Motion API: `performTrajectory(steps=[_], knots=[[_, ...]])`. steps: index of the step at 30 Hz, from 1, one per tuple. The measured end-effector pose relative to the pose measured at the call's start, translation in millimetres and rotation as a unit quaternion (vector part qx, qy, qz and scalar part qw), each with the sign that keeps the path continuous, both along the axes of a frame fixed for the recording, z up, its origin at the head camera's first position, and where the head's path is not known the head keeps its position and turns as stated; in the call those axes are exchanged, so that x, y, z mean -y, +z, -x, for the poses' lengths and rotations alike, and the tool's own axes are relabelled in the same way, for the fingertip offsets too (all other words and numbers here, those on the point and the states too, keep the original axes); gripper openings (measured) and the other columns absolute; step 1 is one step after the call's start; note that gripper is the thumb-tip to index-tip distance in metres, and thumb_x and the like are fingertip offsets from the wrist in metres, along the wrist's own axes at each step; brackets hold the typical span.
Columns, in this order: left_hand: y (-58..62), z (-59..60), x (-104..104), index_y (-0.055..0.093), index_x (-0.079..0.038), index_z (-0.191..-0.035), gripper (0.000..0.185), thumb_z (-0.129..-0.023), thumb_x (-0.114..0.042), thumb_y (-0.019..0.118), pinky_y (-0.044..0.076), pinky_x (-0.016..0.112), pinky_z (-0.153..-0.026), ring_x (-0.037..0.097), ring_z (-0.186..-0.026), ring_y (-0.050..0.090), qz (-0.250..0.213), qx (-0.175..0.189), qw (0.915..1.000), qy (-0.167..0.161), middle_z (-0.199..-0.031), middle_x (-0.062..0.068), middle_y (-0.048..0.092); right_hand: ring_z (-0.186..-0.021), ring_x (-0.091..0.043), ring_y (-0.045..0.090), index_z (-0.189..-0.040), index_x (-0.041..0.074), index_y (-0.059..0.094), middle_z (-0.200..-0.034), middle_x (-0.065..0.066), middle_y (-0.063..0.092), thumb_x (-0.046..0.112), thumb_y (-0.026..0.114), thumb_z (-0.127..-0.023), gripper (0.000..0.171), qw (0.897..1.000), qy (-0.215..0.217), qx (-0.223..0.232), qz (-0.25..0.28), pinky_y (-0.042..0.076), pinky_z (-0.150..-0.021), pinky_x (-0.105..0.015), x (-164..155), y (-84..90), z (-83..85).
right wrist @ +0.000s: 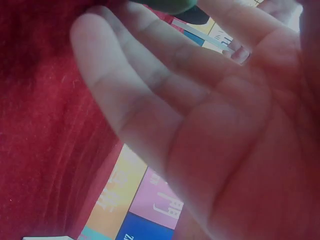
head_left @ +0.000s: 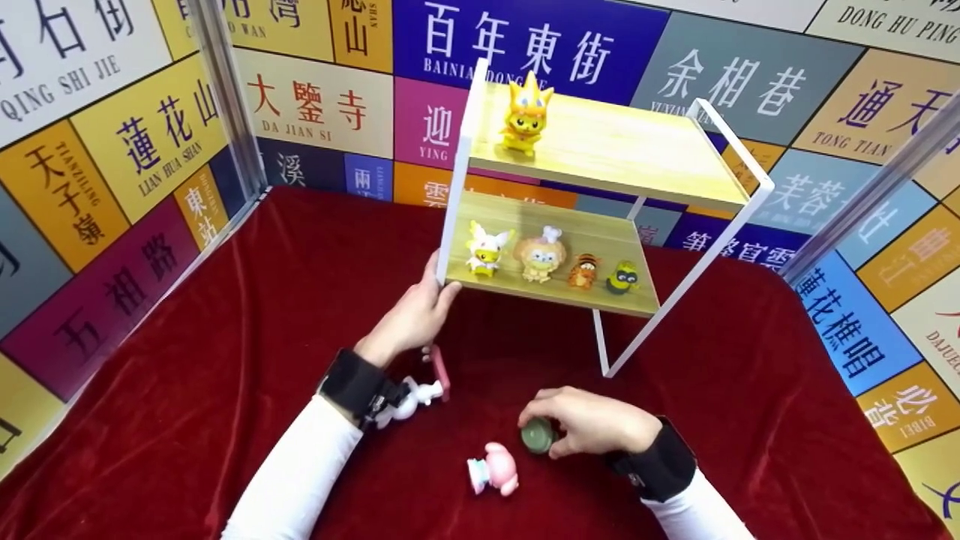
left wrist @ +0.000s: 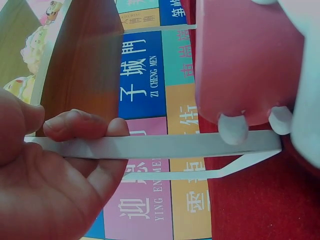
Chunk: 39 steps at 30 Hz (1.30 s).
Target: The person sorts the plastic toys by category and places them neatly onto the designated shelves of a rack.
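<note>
A two-tier shelf with a white metal frame [head_left: 454, 187] and wooden boards stands on the red cloth. My left hand [head_left: 437, 291] grips the frame at the lower board's front left corner. In the left wrist view the thumb and fingers [left wrist: 80, 125] pinch the white bar [left wrist: 190, 145]. My right hand [head_left: 553, 429] curls over a small round green figure [head_left: 537, 437] lying on the cloth; only its green edge [right wrist: 167, 5] shows past the fingertips. A yellow crowned figure [head_left: 526, 114] stands on the top board. Several small figures [head_left: 541, 259] line the lower board.
A pink figure [head_left: 493, 469] lies on the red cloth [head_left: 225, 315] just left of my right hand. A white and pink figure [head_left: 421, 390] lies under my left wrist and fills the upper right of the left wrist view [left wrist: 250, 60]. Sign-covered walls enclose the table.
</note>
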<state>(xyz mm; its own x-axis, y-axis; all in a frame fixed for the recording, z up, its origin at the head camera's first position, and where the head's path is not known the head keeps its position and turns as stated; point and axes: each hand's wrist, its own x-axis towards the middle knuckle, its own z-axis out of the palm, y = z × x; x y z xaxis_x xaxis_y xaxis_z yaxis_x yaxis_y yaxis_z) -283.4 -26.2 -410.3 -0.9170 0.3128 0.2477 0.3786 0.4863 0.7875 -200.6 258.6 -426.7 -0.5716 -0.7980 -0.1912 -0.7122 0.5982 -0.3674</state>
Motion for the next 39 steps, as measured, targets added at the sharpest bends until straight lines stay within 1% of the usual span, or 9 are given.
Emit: performTrajectory(steps=[7, 11, 16, 19, 24, 28, 33, 36, 39], knots=[[-0.7, -0.2, -0.2, 0.014, -0.005, -0.160, 0.063, -0.108, -0.024, 0.045, 0.049, 0.046, -0.088, 0.031, -0.091, 0.061, 0.004, -0.006, 0.9999, 0.009, -0.124, 0.029, 0.064, -0.097, -0.008, 0.061, -0.117, 0.015, 0.072, -0.107, 0.001, 0.068, 0.009, 0.081, -0.076, 0.042, 1.000, 0.026, -0.016, 0.007, 0.051, -0.086, -0.023, 0.7, 0.2, -1.3], [-0.9, 0.1, 0.0, 0.013, -0.006, -0.160, 0.064, -0.108, -0.025, 0.045, 0.049, 0.046, -0.087, 0.031, -0.091, 0.061, 0.004, -0.001, 1.0000, 0.008, -0.124, 0.028, 0.064, -0.098, -0.009, 0.062, -0.117, 0.014, 0.072, -0.108, 0.001, 0.067, 0.007, 0.078, -0.078, 0.041, 0.999, 0.043, -0.027, 0.011, 0.052, -0.086, -0.023, -0.1, 0.5, -1.3], [-0.8, -0.4, 0.1, 0.012, -0.006, -0.160, 0.064, -0.108, -0.025, 0.045, 0.049, 0.046, -0.087, 0.031, -0.090, 0.061, 0.004, 0.000, 1.0000, 0.008, -0.121, 0.029, 0.065, -0.086, -0.006, 0.057, -0.113, 0.018, 0.070, -0.104, 0.003, 0.059, 0.011, 0.075, -0.069, 0.044, 0.999, 0.019, -0.041, 0.020, 0.049, -0.077, -0.021, 1.7, 0.1, -1.9], [-1.1, -0.2, 0.0, 0.012, -0.006, -0.160, 0.064, -0.108, -0.024, 0.044, 0.050, 0.046, -0.089, 0.032, -0.094, 0.063, 0.003, 0.000, 1.0000, 0.008, -0.129, 0.029, 0.063, -0.082, -0.004, 0.054, -0.106, 0.018, 0.069, -0.102, 0.004, 0.056, 0.012, 0.074, -0.067, 0.040, 0.998, 0.010, -0.041, 0.039, 0.047, -0.073, -0.018, 3.1, 0.3, -1.8], [-0.9, 0.5, 0.1, 0.010, -0.006, -0.161, 0.065, -0.108, -0.025, 0.044, 0.051, 0.047, -0.092, 0.032, -0.101, 0.064, 0.006, 0.003, 1.0000, 0.005, -0.139, 0.027, 0.057, -0.083, -0.003, 0.054, -0.097, 0.016, 0.065, -0.100, 0.006, 0.058, 0.009, 0.071, -0.068, 0.031, 0.996, 0.029, -0.038, 0.073, 0.046, -0.072, -0.014, 4.4, 0.5, 0.3], [-0.8, 0.6, -0.3, 0.010, -0.006, -0.161, 0.065, -0.108, -0.025, 0.044, 0.050, 0.046, -0.090, 0.032, -0.097, 0.064, 0.007, 0.003, 1.0000, 0.004, -0.137, 0.027, 0.058, -0.083, -0.002, 0.054, -0.098, 0.014, 0.064, -0.096, 0.007, 0.060, 0.007, 0.070, -0.069, 0.031, 0.995, 0.035, -0.029, 0.087, 0.046, -0.072, -0.013, 3.6, 1.3, 1.9], [-1.3, 1.1, -0.7, 0.012, -0.006, -0.160, 0.064, -0.108, -0.024, 0.044, 0.050, 0.046, -0.088, 0.032, -0.093, 0.063, 0.003, 0.000, 1.0000, 0.007, -0.130, 0.028, 0.062, -0.081, -0.002, 0.054, -0.097, 0.015, 0.064, -0.090, 0.007, 0.060, 0.010, 0.074, -0.071, 0.029, 0.995, 0.010, -0.036, 0.094, 0.047, -0.072, -0.016, 3.5, 2.3, 2.2], [-1.8, 1.1, -0.5, 0.013, -0.005, -0.160, 0.063, -0.108, -0.023, 0.044, 0.050, 0.047, -0.089, 0.032, -0.096, 0.063, 0.002, -0.006, 1.0000, 0.006, -0.132, 0.029, 0.061, -0.081, -0.002, 0.054, -0.096, 0.016, 0.063, -0.089, 0.008, 0.058, 0.017, 0.078, -0.075, 0.025, 0.994, -0.002, -0.045, 0.099, 0.048, -0.072, -0.017, 3.5, 2.4, 1.7], [-1.8, 1.0, 0.1, 0.013, -0.006, -0.160, 0.062, -0.108, -0.024, 0.044, 0.051, 0.048, -0.091, 0.033, -0.100, 0.064, 0.002, -0.005, 1.0000, 0.003, -0.138, 0.027, 0.058, -0.080, -0.002, 0.054, -0.095, 0.017, 0.063, -0.088, 0.009, 0.057, 0.021, 0.077, -0.079, 0.022, 0.993, -0.003, -0.050, 0.105, 0.047, -0.070, -0.016, 3.8, 2.3, 0.9]])
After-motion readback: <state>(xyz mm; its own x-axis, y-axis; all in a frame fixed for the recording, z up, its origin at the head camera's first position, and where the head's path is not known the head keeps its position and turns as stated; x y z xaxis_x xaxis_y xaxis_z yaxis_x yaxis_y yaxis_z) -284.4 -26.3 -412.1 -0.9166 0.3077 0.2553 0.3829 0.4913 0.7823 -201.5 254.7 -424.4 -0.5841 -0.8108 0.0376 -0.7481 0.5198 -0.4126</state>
